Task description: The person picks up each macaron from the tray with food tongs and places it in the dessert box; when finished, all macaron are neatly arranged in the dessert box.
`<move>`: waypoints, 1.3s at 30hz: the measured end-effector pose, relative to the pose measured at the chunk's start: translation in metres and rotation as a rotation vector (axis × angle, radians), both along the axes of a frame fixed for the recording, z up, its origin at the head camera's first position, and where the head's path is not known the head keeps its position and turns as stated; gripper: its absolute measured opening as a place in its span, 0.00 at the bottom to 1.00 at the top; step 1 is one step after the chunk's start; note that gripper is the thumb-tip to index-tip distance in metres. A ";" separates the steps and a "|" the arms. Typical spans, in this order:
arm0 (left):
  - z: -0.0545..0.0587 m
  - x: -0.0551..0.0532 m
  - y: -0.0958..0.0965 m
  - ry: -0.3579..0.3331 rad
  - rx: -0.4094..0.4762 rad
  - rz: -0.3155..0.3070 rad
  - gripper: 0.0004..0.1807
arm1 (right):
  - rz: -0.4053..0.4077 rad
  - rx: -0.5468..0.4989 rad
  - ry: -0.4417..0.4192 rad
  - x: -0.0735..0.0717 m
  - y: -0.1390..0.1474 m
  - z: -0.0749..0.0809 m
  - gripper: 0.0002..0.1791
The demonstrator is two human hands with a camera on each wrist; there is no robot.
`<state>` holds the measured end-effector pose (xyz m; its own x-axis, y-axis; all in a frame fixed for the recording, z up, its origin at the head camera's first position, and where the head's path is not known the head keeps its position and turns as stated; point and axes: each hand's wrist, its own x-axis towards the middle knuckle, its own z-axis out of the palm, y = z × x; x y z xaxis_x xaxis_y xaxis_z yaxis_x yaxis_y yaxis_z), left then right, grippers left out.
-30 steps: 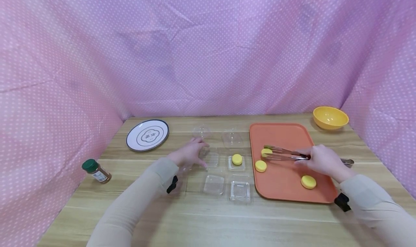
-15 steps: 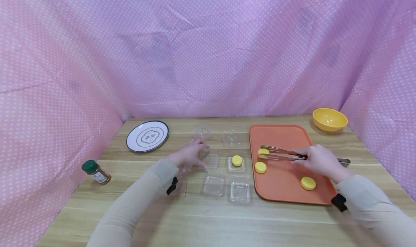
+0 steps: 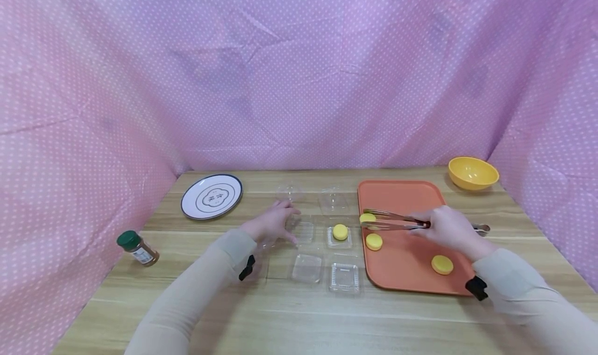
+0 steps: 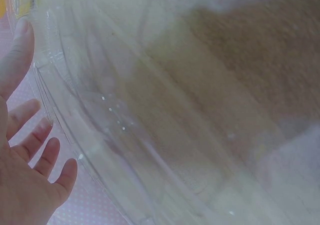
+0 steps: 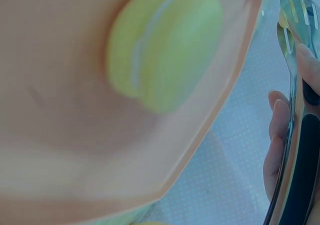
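My right hand grips metal tongs with dark handles over the orange tray. Between the tong tips sits a yellow macaron, at the tray's left edge. Two more macarons lie on the tray, one near the left rim and a nearer macaron, which looms large in the right wrist view. My left hand, fingers spread, is beside the clear plastic boxes. One box holds a macaron. In the left wrist view the thumb overlaps the clear plastic.
At the back left lies a white plate with a blue rim. A green-capped spice jar stands at the left. A yellow bowl is at the back right, beyond the tray. Pink dotted cloth surrounds the wooden table.
My right hand has moved left with the tongs, carrying the macaron between their tips toward the tray's left edge. My left hand has stayed in place.
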<state>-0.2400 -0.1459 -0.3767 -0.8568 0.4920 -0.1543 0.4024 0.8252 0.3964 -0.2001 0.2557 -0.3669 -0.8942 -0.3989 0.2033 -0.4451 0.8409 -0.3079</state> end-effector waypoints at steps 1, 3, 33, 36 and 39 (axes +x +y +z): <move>0.000 0.000 0.000 0.001 0.000 0.000 0.44 | 0.002 -0.003 -0.003 0.000 -0.002 0.001 0.19; -0.001 0.000 0.000 0.004 -0.002 -0.003 0.44 | 0.009 -0.007 -0.004 -0.001 -0.007 0.002 0.19; -0.006 -0.003 -0.001 0.012 -0.014 -0.004 0.45 | 0.118 -0.003 0.034 -0.008 -0.064 0.004 0.20; -0.005 -0.004 -0.002 0.003 -0.011 -0.001 0.45 | 0.144 0.001 0.038 -0.009 -0.070 0.005 0.19; -0.005 -0.005 -0.001 -0.007 -0.017 0.001 0.45 | 0.169 -0.007 0.038 -0.009 -0.075 0.005 0.18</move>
<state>-0.2446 -0.1474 -0.3816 -0.8559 0.4888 -0.1690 0.3990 0.8320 0.3855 -0.2090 0.1806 -0.3618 -0.8063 -0.5411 0.2389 -0.5912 0.7509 -0.2942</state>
